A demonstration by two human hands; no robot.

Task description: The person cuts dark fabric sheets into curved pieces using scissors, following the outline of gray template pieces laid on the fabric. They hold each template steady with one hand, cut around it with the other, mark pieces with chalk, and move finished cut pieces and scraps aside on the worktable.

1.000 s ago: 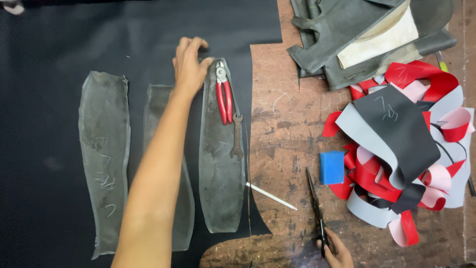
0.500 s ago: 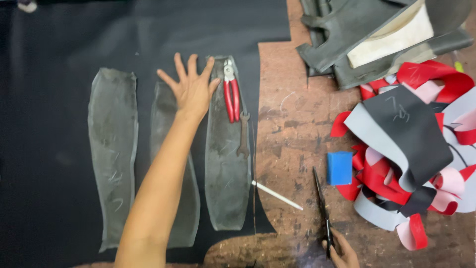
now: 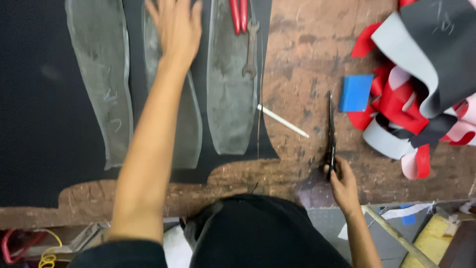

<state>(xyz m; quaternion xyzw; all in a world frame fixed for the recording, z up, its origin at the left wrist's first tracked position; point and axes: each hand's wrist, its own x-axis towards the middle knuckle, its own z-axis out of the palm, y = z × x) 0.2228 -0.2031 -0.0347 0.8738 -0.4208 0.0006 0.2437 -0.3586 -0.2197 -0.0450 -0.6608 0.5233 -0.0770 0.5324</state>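
Left hand point(image 3: 174, 27): lying flat and released, fingers spread, pressing on the middle grey pattern piece point(image 3: 183, 119) near its 12 o'clock end; the fingertips are running off the top edge of the view.
Right hand point(image 3: 342, 183): clenching round the handles of the black scissors point(image 3: 330, 129) at about 5 o'clock on the bench point(image 3: 297, 54); the blades are pointing toward 12 o'clock and lying on bare wood.
Black sheet point(image 3: 39, 124): covering the 9 o'clock half of the bench, its cut edge curving in just past the right grey pattern piece point(image 3: 229, 99).
Pattern pieces: three are lying side by side on the sheet, with the left grey pattern piece point(image 3: 101, 79) toward 9 o'clock; narrow strips of black are showing between them.
On the right piece: red-handled pliers point(image 3: 239, 14) and a small spanner point(image 3: 250, 49) are resting near its 12 o'clock end.
White stick point(image 3: 282, 120): lying slantwise across the sheet's edge, between the right piece and the scissors.
Blue block point(image 3: 356, 93): sitting at 2 o'clock from the scissors, touching the pile of red, grey and pink scraps point(image 3: 421, 84).
Open room: bare wood is lying between the sheet's edge and the scissors, and along the near bench edge at 6 o'clock.
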